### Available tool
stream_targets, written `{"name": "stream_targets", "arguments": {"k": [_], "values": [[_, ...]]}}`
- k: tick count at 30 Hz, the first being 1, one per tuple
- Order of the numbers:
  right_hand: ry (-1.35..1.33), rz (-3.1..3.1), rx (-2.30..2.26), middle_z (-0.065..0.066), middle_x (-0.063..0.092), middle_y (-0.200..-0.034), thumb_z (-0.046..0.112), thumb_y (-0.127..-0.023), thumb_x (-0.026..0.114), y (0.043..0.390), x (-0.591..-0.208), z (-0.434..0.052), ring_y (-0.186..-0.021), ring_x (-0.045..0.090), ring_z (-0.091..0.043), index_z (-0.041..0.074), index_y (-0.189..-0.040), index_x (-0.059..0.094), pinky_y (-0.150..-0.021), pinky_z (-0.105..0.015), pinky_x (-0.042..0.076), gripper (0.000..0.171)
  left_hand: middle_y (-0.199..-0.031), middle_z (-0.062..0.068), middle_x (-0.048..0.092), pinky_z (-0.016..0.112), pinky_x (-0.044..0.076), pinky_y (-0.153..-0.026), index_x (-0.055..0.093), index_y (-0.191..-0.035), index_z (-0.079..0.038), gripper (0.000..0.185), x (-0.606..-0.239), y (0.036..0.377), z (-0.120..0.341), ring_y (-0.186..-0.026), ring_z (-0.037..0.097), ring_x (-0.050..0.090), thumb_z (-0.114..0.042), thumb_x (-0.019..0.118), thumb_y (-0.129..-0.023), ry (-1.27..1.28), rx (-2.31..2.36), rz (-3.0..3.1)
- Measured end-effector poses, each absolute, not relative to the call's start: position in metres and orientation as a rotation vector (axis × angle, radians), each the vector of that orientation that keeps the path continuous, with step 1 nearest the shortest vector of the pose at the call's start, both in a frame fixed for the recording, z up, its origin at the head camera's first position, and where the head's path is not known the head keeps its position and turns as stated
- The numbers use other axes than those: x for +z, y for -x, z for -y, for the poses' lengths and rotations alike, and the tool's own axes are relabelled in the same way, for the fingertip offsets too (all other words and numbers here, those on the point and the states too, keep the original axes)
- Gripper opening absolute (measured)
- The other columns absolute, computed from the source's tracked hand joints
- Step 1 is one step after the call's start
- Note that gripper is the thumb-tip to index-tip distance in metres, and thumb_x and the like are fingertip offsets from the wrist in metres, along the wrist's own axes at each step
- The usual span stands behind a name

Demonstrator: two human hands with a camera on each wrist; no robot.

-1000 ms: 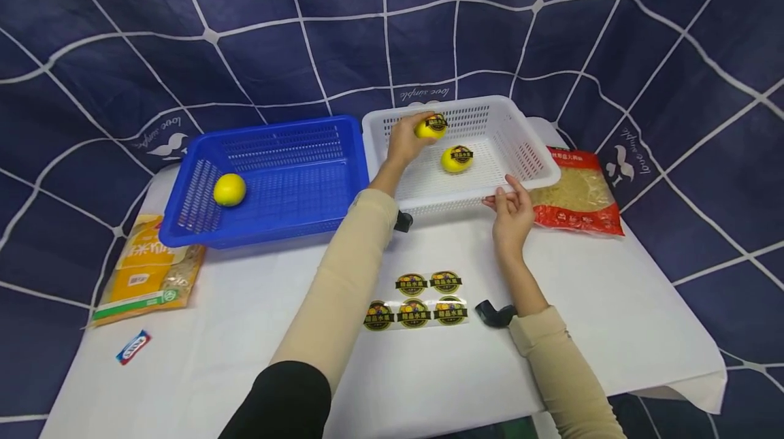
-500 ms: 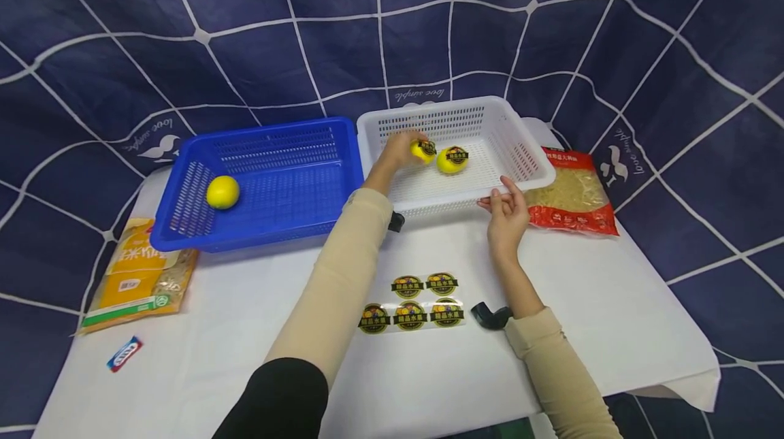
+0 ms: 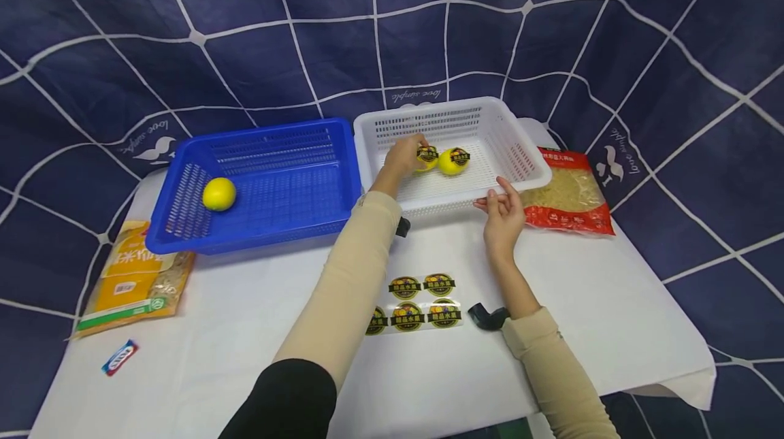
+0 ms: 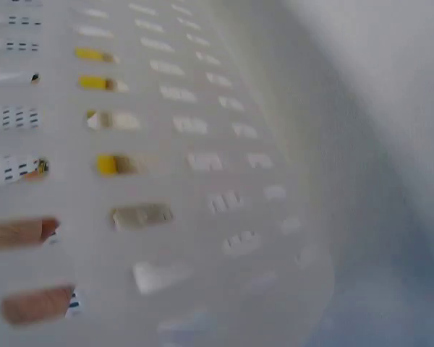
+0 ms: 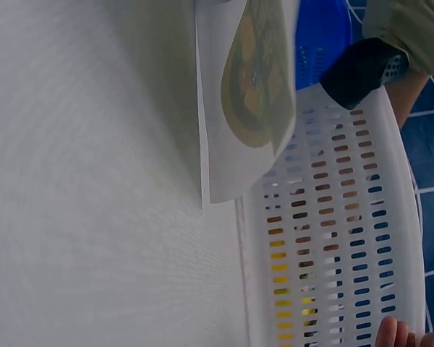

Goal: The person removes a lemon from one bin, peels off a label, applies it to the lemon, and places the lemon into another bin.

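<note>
Two baskets (image 3: pixel 527 173) sit on a seemingly white-clothed table (image 3: pixel 612 303), navy backdrop (image 3: pixel 245 30) behind.

The setting is a staged recording station, not a lived-in room. A dark blue backdrop cloth (image 3: pixel 392 30) with white lines (printed with small script) hangs behind and around a tabletop (image 3: pixel 245 330) covered in white cloth, carrying two plastic baskets and food packets.

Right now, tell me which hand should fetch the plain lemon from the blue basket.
Left. The left hand is in the white basket beside the blue basket holding the plain lemon, though it grips a stickered lemon. The right hand rests at the white basket's far side.
</note>
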State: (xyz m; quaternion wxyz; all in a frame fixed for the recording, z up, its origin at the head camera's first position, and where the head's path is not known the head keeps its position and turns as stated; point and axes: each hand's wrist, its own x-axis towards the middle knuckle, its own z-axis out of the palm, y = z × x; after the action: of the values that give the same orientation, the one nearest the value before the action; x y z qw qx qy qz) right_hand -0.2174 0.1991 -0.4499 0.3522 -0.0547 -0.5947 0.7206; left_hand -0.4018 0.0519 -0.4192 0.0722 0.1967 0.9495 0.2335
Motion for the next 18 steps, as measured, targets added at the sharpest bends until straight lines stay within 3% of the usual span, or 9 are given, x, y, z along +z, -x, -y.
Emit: {"name": "stream_targets", "arguments": {"k": [7, 18], "values": [[0.119, 1.525, 1.883, -0.031, 0.049, -0.080, -0.006, -0.090, 0.052, 0.213, -0.441, -0.196, -0.068, 0.062, -0.020, -0.013, -0.123, 0.048, -0.070, -0.032, 0.056, 0.034, -0.130, 0.006, 0.052, 0.034, 0.036, -0.104, 0.051, -0.125, -0.015, 0.054, -0.424, 0.406, -0.067, -0.121, 0.024, 0.045, -0.011, 0.075, -0.077, -0.676, 0.744, -2.837], [0.094, 1.520, 1.874, -0.030, 0.050, -0.079, -0.006, -0.091, 0.051, 0.213, -0.443, -0.198, -0.068, 0.062, -0.020, -0.014, -0.123, 0.047, -0.069, -0.030, 0.056, 0.034, -0.133, 0.005, 0.049, 0.035, 0.039, -0.101, 0.047, -0.133, -0.020, 0.059, -0.426, 0.407, -0.072, -0.120, 0.023, 0.045, -0.014, 0.072, -0.080, -0.607, 0.834, -2.797]]}}
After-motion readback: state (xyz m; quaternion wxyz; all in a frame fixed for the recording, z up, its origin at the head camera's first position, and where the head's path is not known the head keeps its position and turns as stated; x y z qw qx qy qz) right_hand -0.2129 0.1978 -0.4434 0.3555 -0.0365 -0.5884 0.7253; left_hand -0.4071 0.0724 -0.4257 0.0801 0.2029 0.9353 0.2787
